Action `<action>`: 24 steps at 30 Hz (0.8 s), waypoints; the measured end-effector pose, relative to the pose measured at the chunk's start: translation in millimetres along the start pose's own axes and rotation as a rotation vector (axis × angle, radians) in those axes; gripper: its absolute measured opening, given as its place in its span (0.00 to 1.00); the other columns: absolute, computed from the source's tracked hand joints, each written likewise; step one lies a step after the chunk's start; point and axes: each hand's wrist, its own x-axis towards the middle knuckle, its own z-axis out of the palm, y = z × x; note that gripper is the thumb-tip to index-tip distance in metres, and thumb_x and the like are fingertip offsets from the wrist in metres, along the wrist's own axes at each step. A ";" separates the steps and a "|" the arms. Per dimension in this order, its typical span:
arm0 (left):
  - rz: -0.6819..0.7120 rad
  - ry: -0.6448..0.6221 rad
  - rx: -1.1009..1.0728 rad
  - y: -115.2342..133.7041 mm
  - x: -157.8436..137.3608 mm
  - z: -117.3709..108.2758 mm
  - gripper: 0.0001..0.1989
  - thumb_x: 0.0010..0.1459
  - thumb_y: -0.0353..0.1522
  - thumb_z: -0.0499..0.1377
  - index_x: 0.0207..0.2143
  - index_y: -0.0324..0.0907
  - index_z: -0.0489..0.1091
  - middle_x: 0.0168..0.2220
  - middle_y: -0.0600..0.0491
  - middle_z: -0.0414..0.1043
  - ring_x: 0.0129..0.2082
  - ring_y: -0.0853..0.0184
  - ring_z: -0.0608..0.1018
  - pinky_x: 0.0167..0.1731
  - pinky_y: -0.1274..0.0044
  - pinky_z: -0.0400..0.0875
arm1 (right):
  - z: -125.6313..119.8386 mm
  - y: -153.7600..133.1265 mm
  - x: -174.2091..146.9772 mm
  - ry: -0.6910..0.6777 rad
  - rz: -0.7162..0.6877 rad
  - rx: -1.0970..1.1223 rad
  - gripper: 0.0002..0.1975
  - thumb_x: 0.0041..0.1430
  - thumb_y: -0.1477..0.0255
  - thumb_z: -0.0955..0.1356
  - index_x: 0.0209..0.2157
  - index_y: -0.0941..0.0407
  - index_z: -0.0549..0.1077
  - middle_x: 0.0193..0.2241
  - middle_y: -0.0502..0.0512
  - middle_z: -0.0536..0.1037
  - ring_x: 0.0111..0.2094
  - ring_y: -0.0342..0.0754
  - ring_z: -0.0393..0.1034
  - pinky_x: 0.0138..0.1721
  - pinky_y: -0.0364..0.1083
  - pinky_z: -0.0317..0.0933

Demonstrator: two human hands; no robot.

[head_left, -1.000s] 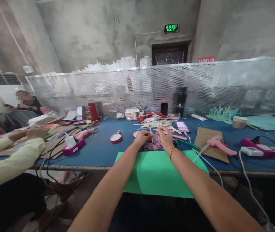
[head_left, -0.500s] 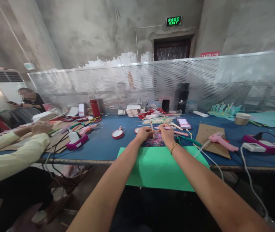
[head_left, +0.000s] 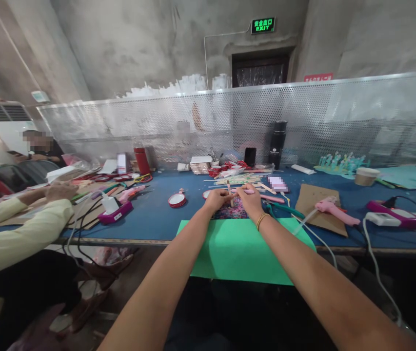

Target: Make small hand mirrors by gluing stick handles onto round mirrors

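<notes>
One flat, tan, wooden-looking stick (head_left: 229, 186) is held beyond the bright green rectangular sheet (head_left: 242, 251), its long axis pointing away from it (top end leaning slightly left), pinched by the left hand's grip (head_left: 217, 200). Beyond the same sheet, the right hand's grip (head_left: 251, 201) pinches a slim pink rod (head_left: 248, 191), crosswise, one end toward the stick.

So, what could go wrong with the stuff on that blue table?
The slim pink tool in the bare right hand might slip past the narrow tan stick and poke the left hand.

The bright green rectangular sheet sticks out past the front edge of the table, so a bump could drag it down.

The pink plastic glue gun on flat brown cardboard could burn someone if hot; I can't tell.
</notes>
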 end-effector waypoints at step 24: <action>0.044 0.009 0.048 -3.4 1.0 -2.7 0.24 0.43 0.51 0.63 0.21 0.38 0.70 0.18 0.59 0.62 0.20 0.74 0.61 0.23 0.78 0.53 | 1.9 7.1 3.3 0.040 0.048 0.047 0.08 0.49 0.65 0.66 0.21 0.52 0.66 0.20 0.48 0.75 0.26 0.47 0.69 0.32 0.45 0.62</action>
